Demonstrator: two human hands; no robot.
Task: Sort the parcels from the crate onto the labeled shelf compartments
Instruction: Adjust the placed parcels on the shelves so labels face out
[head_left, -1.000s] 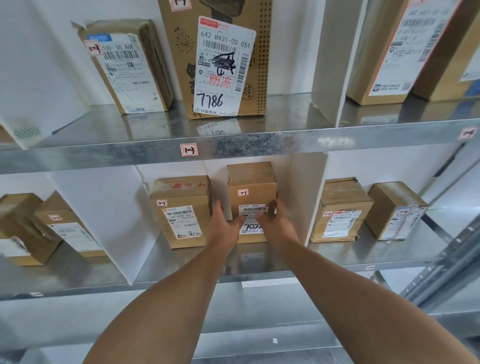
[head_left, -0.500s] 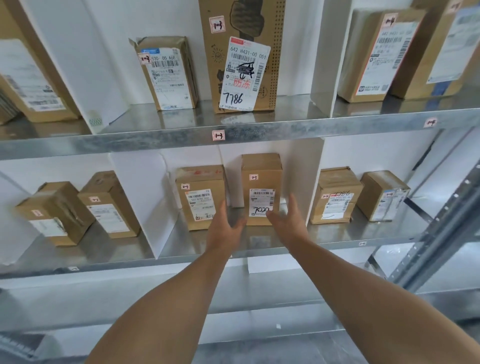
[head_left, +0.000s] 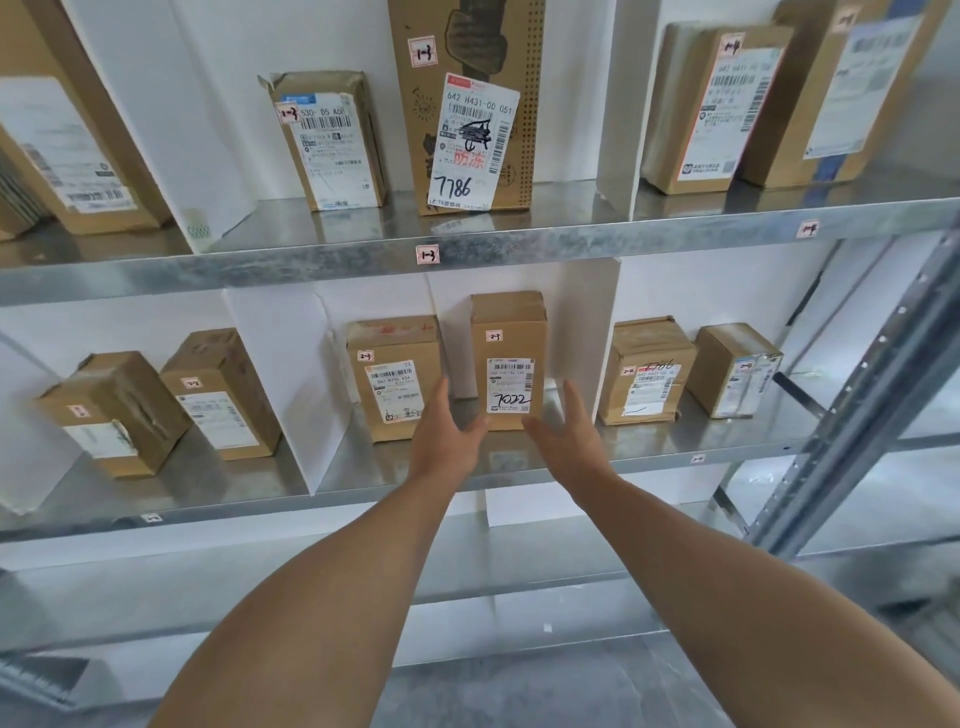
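While both hands hover in front of it, the 7022 parcel stands upright on the middle shelf, below the 1-3 shelf tag and slightly to its right. Its printed label faces outward, and a small 2-3 sticker sits above that label.

Left hand: below the tag, fingers straight and spread, holding nothing. Its thumb points toward the parcel's lower left corner.

Right hand: below and right of the tag, fingers likewise extended, nothing held. Its thumb lies near the parcel's lower right corner. Whether either thumb touches the cardboard cannot be told.

Second 2-3 parcel: below and just left of the tag, upright, beside the 7022 parcel but apart from it.

White divider: below and right of the tag, closing that compartment. Beyond it, further right, stand two brown parcels.

Left divider: below and left of the tag. Beyond it, far left, two more boxes sit at an angle.

Above the tag: a tall box marked 7786, upright, carrying a 1-3 sticker. Above and left of the tag: a smaller parcel, leaning slightly, also marked 1-3.

Far right of the tag: a perforated metal upright.
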